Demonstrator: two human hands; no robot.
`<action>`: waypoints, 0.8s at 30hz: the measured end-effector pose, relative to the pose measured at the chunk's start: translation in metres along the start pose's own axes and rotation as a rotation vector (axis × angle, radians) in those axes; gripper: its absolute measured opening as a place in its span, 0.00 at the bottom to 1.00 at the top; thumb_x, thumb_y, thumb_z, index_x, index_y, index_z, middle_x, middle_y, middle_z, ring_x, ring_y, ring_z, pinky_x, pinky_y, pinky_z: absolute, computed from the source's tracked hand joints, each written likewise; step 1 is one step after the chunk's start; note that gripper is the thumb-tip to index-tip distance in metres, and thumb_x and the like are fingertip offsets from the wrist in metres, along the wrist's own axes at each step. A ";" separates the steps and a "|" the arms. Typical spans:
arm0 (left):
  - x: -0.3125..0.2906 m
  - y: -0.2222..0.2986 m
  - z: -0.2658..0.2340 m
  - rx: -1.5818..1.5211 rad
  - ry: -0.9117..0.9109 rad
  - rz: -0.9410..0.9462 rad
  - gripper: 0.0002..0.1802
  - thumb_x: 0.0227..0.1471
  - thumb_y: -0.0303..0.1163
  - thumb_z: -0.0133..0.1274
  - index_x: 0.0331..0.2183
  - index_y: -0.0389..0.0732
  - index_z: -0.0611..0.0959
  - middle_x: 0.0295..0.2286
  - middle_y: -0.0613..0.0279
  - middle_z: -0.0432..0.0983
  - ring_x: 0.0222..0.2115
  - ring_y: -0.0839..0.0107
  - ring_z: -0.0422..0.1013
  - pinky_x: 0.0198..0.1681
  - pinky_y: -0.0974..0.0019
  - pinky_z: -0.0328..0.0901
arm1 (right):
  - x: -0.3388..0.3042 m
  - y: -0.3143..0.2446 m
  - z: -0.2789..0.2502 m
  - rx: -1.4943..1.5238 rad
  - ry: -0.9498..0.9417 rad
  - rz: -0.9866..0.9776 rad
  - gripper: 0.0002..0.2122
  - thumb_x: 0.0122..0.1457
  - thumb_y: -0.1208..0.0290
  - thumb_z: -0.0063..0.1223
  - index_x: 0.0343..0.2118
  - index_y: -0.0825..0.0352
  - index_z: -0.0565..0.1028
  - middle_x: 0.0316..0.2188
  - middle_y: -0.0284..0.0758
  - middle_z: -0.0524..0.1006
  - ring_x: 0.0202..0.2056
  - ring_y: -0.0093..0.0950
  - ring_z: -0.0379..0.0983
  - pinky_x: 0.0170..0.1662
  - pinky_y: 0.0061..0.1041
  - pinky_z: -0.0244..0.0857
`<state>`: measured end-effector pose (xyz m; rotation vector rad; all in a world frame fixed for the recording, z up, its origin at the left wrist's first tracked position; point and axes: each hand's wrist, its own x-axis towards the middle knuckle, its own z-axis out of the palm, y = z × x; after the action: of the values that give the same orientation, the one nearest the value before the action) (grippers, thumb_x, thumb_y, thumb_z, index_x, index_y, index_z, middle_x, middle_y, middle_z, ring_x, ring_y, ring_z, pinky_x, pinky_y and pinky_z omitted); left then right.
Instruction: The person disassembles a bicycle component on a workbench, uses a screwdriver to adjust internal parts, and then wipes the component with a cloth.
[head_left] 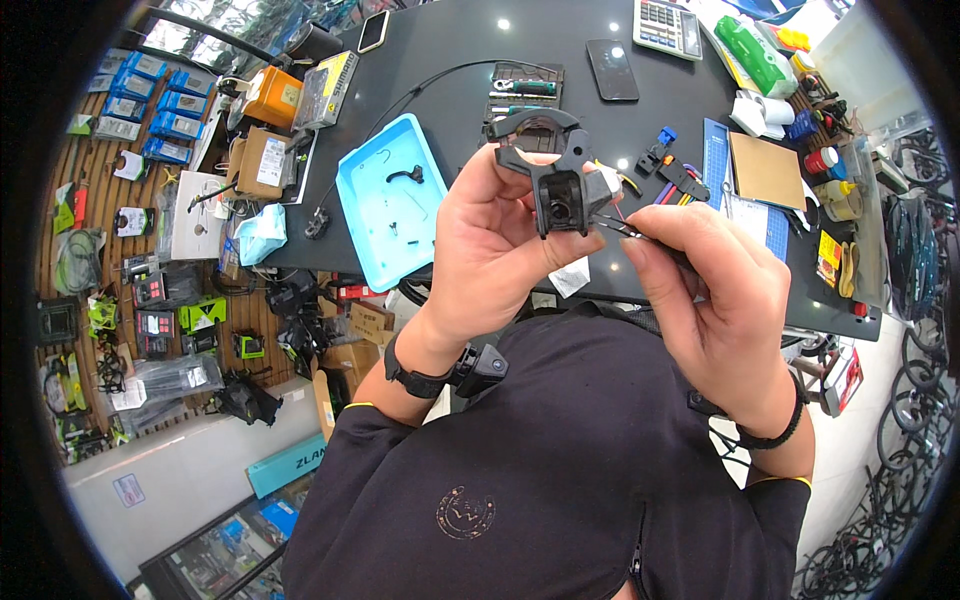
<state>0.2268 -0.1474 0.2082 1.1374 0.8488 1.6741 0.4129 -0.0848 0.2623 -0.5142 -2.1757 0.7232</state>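
My left hand (478, 245) is closed around a black bicycle part (562, 190), holding it up above the table's near edge. The part has a curved clamp-like ring on top and a hollow body whose open cavity faces me; small pieces inside are too dark to tell. In a pinch of thumb and forefinger, my right hand (715, 285) grips a thin dark pointed tool (618, 227) that looks like tweezers. Its tip reaches the right side of the part; whether it touches is unclear. A light blue tray (358, 215) lies to the left, with a black lever piece (406, 175) and several small parts in it.
On the dark table (450, 45) are a socket tool set (525, 88), a phone (612, 70), a calculator (668, 28), pliers (690, 185) and a brown cardboard piece (767, 170). A black cable (440, 72) arcs behind the tray. Packaged goods hang on a slatted wall (235, 345) at left.
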 end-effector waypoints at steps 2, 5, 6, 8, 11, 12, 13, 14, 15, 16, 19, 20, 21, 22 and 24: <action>0.001 0.000 0.001 0.013 -0.001 0.010 0.28 0.46 0.14 0.63 0.48 0.38 0.72 0.44 0.57 0.77 0.46 0.70 0.74 0.51 0.64 0.69 | 0.000 0.001 0.000 0.002 -0.001 -0.006 0.09 0.52 0.83 0.60 0.36 0.71 0.75 0.24 0.40 0.74 0.23 0.37 0.73 0.25 0.30 0.66; 0.002 0.001 0.002 -0.008 0.003 -0.002 0.28 0.45 0.14 0.63 0.48 0.38 0.72 0.44 0.57 0.77 0.46 0.71 0.74 0.50 0.65 0.69 | -0.001 0.003 0.001 0.010 0.007 -0.017 0.09 0.52 0.83 0.60 0.36 0.71 0.75 0.24 0.40 0.74 0.23 0.37 0.73 0.25 0.30 0.65; 0.002 0.000 0.002 -0.008 0.002 -0.002 0.28 0.45 0.14 0.63 0.48 0.38 0.72 0.44 0.57 0.77 0.46 0.71 0.74 0.50 0.65 0.69 | -0.001 0.004 0.001 0.008 0.012 -0.023 0.08 0.52 0.83 0.60 0.36 0.71 0.75 0.24 0.40 0.74 0.23 0.37 0.73 0.25 0.30 0.65; 0.002 -0.001 0.001 0.025 0.006 -0.002 0.28 0.45 0.14 0.63 0.48 0.38 0.72 0.44 0.57 0.77 0.46 0.71 0.74 0.50 0.66 0.69 | -0.001 0.004 0.001 0.007 0.019 -0.029 0.08 0.52 0.83 0.60 0.36 0.72 0.75 0.24 0.40 0.74 0.23 0.37 0.73 0.25 0.30 0.65; 0.002 -0.003 0.001 0.035 0.030 -0.006 0.28 0.45 0.14 0.64 0.47 0.38 0.72 0.44 0.57 0.77 0.45 0.71 0.74 0.49 0.66 0.69 | 0.000 0.006 -0.002 0.011 -0.004 -0.003 0.07 0.54 0.82 0.59 0.36 0.71 0.75 0.24 0.40 0.74 0.23 0.37 0.73 0.27 0.30 0.66; 0.002 -0.003 0.001 0.035 0.029 -0.006 0.28 0.45 0.14 0.64 0.47 0.38 0.72 0.44 0.57 0.77 0.45 0.71 0.74 0.49 0.66 0.69 | 0.000 0.007 -0.003 0.060 -0.033 0.062 0.07 0.54 0.82 0.58 0.36 0.71 0.74 0.24 0.41 0.74 0.23 0.38 0.73 0.28 0.30 0.66; 0.002 -0.002 0.000 0.057 0.023 -0.015 0.28 0.45 0.14 0.64 0.47 0.38 0.72 0.44 0.57 0.77 0.45 0.71 0.74 0.49 0.66 0.70 | 0.000 0.007 -0.003 0.109 -0.063 0.126 0.06 0.55 0.81 0.57 0.36 0.71 0.74 0.24 0.41 0.73 0.24 0.38 0.73 0.29 0.30 0.66; 0.001 -0.002 -0.001 0.078 0.018 -0.025 0.28 0.45 0.14 0.63 0.47 0.38 0.72 0.44 0.57 0.77 0.45 0.72 0.74 0.49 0.65 0.70 | 0.002 0.006 -0.004 0.109 -0.063 0.127 0.06 0.55 0.81 0.57 0.36 0.71 0.74 0.24 0.41 0.73 0.24 0.38 0.73 0.29 0.30 0.66; 0.001 -0.001 -0.002 0.078 0.018 -0.025 0.28 0.45 0.14 0.63 0.47 0.38 0.72 0.44 0.57 0.77 0.45 0.72 0.74 0.49 0.65 0.70 | 0.004 0.003 -0.007 0.142 -0.102 0.187 0.05 0.56 0.80 0.57 0.35 0.70 0.74 0.24 0.41 0.73 0.24 0.39 0.73 0.29 0.30 0.67; 0.002 0.000 -0.002 0.093 0.010 -0.031 0.27 0.45 0.14 0.63 0.47 0.38 0.72 0.44 0.56 0.77 0.45 0.72 0.74 0.49 0.65 0.70 | 0.005 0.002 -0.009 0.174 -0.142 0.247 0.05 0.56 0.80 0.57 0.35 0.70 0.74 0.24 0.42 0.73 0.25 0.39 0.73 0.30 0.30 0.67; 0.002 0.001 -0.003 0.112 0.004 -0.038 0.28 0.45 0.14 0.63 0.47 0.38 0.72 0.44 0.56 0.77 0.44 0.72 0.74 0.49 0.65 0.70 | 0.004 0.007 -0.005 0.085 -0.094 0.120 0.05 0.56 0.80 0.57 0.34 0.70 0.74 0.25 0.42 0.73 0.26 0.40 0.73 0.30 0.31 0.67; 0.002 0.001 -0.003 0.117 0.006 -0.040 0.28 0.45 0.14 0.64 0.47 0.38 0.72 0.44 0.56 0.77 0.44 0.72 0.74 0.49 0.65 0.70 | 0.004 0.007 -0.006 0.085 -0.094 0.119 0.05 0.56 0.80 0.57 0.34 0.70 0.74 0.25 0.42 0.73 0.26 0.40 0.73 0.30 0.31 0.67; 0.002 0.001 -0.004 0.117 0.007 -0.040 0.28 0.45 0.14 0.64 0.47 0.38 0.72 0.44 0.56 0.77 0.44 0.72 0.74 0.49 0.65 0.70 | 0.004 0.007 -0.008 0.080 -0.110 0.112 0.05 0.56 0.80 0.57 0.35 0.70 0.74 0.25 0.42 0.74 0.26 0.40 0.74 0.30 0.31 0.67; 0.002 0.001 -0.005 0.110 0.002 -0.050 0.28 0.45 0.14 0.64 0.47 0.38 0.72 0.43 0.56 0.77 0.44 0.72 0.74 0.49 0.65 0.70 | 0.004 0.007 -0.009 0.076 -0.126 0.104 0.05 0.56 0.79 0.57 0.35 0.70 0.74 0.25 0.42 0.74 0.27 0.40 0.74 0.30 0.31 0.67; 0.001 0.001 -0.005 0.102 -0.002 -0.060 0.28 0.45 0.14 0.64 0.47 0.38 0.72 0.43 0.56 0.77 0.44 0.72 0.74 0.49 0.65 0.70 | 0.004 0.009 -0.007 0.055 -0.106 0.076 0.05 0.56 0.80 0.57 0.35 0.70 0.74 0.25 0.42 0.74 0.27 0.40 0.74 0.30 0.31 0.68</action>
<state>0.2218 -0.1466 0.2079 1.1706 0.9675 1.5956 0.4169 -0.0738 0.2623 -0.5435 -2.2372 0.8664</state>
